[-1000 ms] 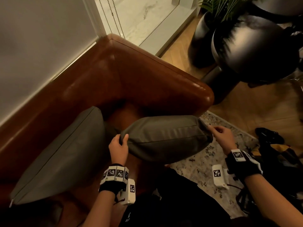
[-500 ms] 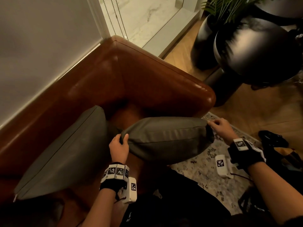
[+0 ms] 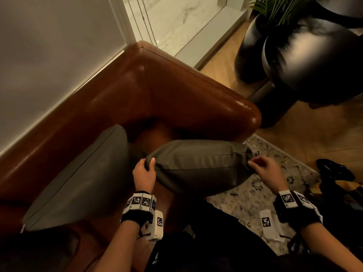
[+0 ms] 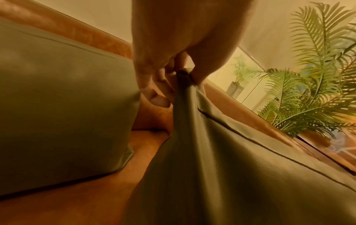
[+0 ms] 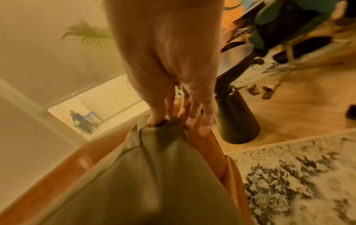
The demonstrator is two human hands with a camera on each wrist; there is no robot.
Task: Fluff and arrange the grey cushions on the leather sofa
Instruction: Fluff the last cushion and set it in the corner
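Observation:
A grey cushion (image 3: 200, 165) hangs edge-up over the corner seat of the brown leather sofa (image 3: 176, 91). My left hand (image 3: 144, 172) pinches its left top corner; in the left wrist view the thumb and fingers (image 4: 154, 91) clamp the bunched corner (image 4: 183, 76). My right hand (image 3: 263, 167) grips the right top corner, which shows under the fingers (image 5: 159, 117) in the right wrist view as grey cushion (image 5: 150, 175). A second grey cushion (image 3: 82, 181) leans on the sofa back at the left, also seen as grey cushion (image 4: 57, 99).
The sofa arm (image 3: 225, 107) runs just beyond the held cushion. Black planters (image 3: 314, 61) with a palm (image 4: 312, 91) stand on the wood floor right of the arm. A patterned rug (image 3: 265, 197) lies below my right hand. Dark items (image 3: 337, 173) sit at the right edge.
Both hands have kept their hold on the cushion's top corners. The cushion has shifted slightly up and to the right, closer to the sofa arm.

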